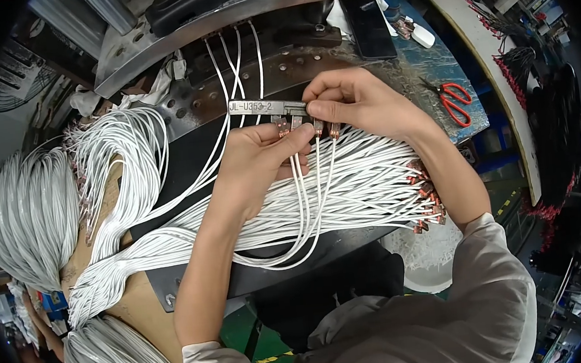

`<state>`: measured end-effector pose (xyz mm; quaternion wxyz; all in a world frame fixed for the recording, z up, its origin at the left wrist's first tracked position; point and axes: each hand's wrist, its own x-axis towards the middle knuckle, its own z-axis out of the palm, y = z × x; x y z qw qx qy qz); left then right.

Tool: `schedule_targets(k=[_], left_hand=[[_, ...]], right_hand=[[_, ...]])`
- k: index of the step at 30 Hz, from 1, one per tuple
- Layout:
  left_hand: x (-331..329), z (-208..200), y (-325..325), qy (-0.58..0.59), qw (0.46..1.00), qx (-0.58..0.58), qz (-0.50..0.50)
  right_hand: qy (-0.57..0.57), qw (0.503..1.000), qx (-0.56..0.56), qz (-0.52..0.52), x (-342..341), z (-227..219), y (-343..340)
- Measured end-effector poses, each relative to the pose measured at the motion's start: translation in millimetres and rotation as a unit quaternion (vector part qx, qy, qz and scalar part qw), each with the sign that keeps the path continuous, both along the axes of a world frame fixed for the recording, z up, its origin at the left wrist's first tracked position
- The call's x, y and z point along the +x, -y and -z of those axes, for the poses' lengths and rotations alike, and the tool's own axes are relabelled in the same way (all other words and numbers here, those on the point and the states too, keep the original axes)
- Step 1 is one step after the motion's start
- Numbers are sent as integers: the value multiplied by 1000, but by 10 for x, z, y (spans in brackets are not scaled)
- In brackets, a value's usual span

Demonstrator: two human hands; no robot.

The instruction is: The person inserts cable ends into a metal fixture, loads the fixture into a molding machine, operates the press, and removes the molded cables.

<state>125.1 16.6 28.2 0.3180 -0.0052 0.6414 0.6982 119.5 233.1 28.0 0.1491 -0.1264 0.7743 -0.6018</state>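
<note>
A narrow metal block (246,108) with engraved marks is held up over the bench. Several copper-coloured connectors (334,130) line its lower side, and white cables (319,179) hang from them in a loop. My left hand (251,161) is closed around the connectors, its thumb laid across them below the block. At the block's right end my right hand (367,105) pinches with thumb and fingers; what lies right under those fingertips is hidden. Beneath both hands spreads a large bundle of white cables (366,175), copper-ended at the right (430,200).
Behind the hands stands a perforated metal machine (268,4) with several white cables in it. Coiled cables (27,211) lie left. Red-handled scissors (456,105) and a dark phone (368,29) rest on the blue surface. A white basin (425,259) sits below. Another person's arm (40,321) shows far left.
</note>
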Motion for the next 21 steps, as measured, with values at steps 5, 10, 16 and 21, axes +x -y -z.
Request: schedule_targets(k=[5,10,16,21], left_hand=[[6,-43,27,4,999,-32,29],[-11,15,43,3,1000,-7,27],[-128,-54,194,-194,956,-213,61],[-287,-168,191,-411,866,-283,2]], right_hand=[[24,999,16,18,0,-118,-46],[15,999,23,17,-23,-80,-30],[-28,982,178,-56,-288,-247,-229],[-316,913,216,-139,-773,139,-275]])
